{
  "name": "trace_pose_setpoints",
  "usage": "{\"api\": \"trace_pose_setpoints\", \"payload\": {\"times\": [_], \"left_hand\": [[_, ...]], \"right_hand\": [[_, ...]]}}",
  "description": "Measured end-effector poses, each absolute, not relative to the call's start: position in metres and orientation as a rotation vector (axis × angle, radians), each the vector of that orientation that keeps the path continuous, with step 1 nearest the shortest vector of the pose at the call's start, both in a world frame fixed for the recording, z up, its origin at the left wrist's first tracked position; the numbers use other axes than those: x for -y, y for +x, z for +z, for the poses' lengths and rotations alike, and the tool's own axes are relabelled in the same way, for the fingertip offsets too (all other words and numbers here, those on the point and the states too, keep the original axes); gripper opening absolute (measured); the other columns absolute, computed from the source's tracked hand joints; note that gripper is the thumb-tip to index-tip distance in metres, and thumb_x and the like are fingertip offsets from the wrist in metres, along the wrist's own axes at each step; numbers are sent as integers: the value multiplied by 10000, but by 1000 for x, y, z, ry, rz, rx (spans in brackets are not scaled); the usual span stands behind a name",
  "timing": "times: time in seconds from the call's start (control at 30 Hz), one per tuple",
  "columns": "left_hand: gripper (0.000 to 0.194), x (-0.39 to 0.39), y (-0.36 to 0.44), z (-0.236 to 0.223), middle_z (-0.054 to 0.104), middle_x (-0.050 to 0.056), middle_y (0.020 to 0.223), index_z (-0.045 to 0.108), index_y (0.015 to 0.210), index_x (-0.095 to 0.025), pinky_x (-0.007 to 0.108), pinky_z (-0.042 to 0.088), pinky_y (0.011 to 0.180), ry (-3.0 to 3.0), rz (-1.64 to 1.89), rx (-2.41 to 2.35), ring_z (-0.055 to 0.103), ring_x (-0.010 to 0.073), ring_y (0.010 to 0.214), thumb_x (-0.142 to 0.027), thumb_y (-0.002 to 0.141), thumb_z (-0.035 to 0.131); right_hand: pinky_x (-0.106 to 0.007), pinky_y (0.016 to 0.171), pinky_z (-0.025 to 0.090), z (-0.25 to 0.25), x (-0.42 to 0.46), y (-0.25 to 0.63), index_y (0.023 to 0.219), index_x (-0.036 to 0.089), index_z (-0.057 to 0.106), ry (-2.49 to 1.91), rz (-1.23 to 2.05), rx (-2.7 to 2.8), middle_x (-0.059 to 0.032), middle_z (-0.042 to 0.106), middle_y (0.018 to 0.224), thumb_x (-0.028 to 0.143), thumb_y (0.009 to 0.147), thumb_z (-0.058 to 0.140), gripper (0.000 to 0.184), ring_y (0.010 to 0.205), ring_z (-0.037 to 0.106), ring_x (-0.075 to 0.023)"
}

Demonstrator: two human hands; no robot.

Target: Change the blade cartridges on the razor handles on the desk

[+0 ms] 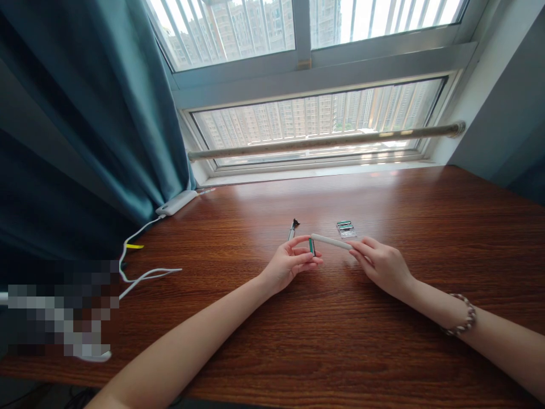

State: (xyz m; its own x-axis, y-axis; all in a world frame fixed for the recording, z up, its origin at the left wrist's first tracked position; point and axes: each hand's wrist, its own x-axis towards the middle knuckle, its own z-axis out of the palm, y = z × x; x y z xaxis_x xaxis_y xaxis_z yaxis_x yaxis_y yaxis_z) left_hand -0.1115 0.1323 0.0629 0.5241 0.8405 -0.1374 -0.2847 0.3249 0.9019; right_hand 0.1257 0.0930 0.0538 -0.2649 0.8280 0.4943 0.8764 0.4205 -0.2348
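Between the thumb and fingers of my left hand is a small green-and-black razor cartridge, held upright by its ends. My right hand pinches the near end of a slim whitish stick. The stick's far end reaches the top of the cartridge; whether they touch I cannot tell. Just beyond my left hand lies a razor handle with a black head, its lower part hidden by my fingers. A clear plastic case with green-and-black cartridges lies past my right hand.
The brown wooden table runs up to a barred window. A white power strip with a white cable sits at the left by the blue curtain. A blurred-out patch covers the lower left.
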Motion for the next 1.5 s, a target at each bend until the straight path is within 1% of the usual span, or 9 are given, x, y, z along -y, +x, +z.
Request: {"api": "trace_pose_setpoints", "payload": {"times": [0.1, 0.27, 0.43, 0.6, 0.77, 0.97, 1.17, 1.4, 1.5], "left_hand": [[523, -133, -111, 64, 657, 115, 885, 454, 1133, -160, 245, 493, 704, 954, 838, -702, 645, 172, 761, -175, 661, 676], [504, -132, -111, 64, 653, 110, 889, 450, 1134, -154, 255, 492, 720, 972, 826, -667, 644, 180, 778, -169, 677, 662], [475, -132, -111, 63, 651, 112, 899, 443, 1127, -153, 259, 486, 742, 984, 871, -666, 642, 176, 787, -154, 696, 643], [505, -131, -109, 65, 645, 88, 906, 443, 1117, -164, 296, 469, 800, 972, 881, -648, 636, 189, 820, -137, 665, 667], [501, -129, -108, 67, 652, 83, 881, 455, 1081, -165, 296, 472, 770, 1000, 889, -683, 641, 191, 797, -148, 639, 689], [466, -126, -106, 68, 659, 91, 869, 458, 1028, -148, 347, 472, 762, 1045, 950, -710, 644, 206, 767, -185, 629, 697], [436, -127, -106, 67, 661, 91, 875, 436, 992, -153, 320, 471, 746, 1085, 984, -749, 644, 199, 765, -178, 638, 690], [411, -128, -106, 64, 665, 86, 855, 431, 946, -153, 327, 470, 753, 1115, 1024, -766, 646, 199, 762, -193, 632, 694], [406, -128, -106, 63, 667, 81, 838, 430, 925, -154, 344, 471, 761, 1118, 1039, -766, 648, 206, 758, -201, 625, 700]], "right_hand": [[-223, 572, 366, 53, -94, 126, 1061, 231, 584, -1462, -116, 2085, -29, 571, 770, 322, 896, 370, 285, 639, 540, -135], [-223, 584, 364, 54, -92, 126, 1104, 225, 556, -1343, -47, 2219, -27, 564, 798, 319, 902, 361, 296, 631, 521, -125], [-225, 565, 356, 53, -93, 127, 1051, 226, 584, -1446, -79, 2129, -21, 562, 770, 321, 895, 375, 278, 612, 521, -128], [-217, 563, 354, 52, -93, 126, 1065, 222, 581, -1338, -42, 2190, -27, 569, 768, 318, 895, 374, 284, 594, 512, -118], [-219, 555, 353, 54, -93, 127, 1014, 221, 603, -1430, -63, 2106, -25, 564, 747, 327, 888, 380, 277, 580, 511, -120], [-210, 543, 354, 54, -92, 126, 1035, 214, 596, -1308, 7, 2184, -29, 565, 751, 319, 889, 377, 284, 562, 497, -111], [-211, 553, 356, 54, -93, 127, 1021, 223, 600, -1367, -1, 2116, -21, 560, 742, 325, 884, 393, 268, 569, 494, -114], [-211, 534, 346, 53, -94, 128, 1002, 221, 621, -1379, -119, 2101, -24, 578, 735, 332, 870, 408, 275, 559, 508, -111], [-207, 542, 355, 53, -93, 128, 1012, 218, 617, -1328, -86, 2111, -28, 582, 748, 326, 872, 405, 276, 562, 509, -108]]}}
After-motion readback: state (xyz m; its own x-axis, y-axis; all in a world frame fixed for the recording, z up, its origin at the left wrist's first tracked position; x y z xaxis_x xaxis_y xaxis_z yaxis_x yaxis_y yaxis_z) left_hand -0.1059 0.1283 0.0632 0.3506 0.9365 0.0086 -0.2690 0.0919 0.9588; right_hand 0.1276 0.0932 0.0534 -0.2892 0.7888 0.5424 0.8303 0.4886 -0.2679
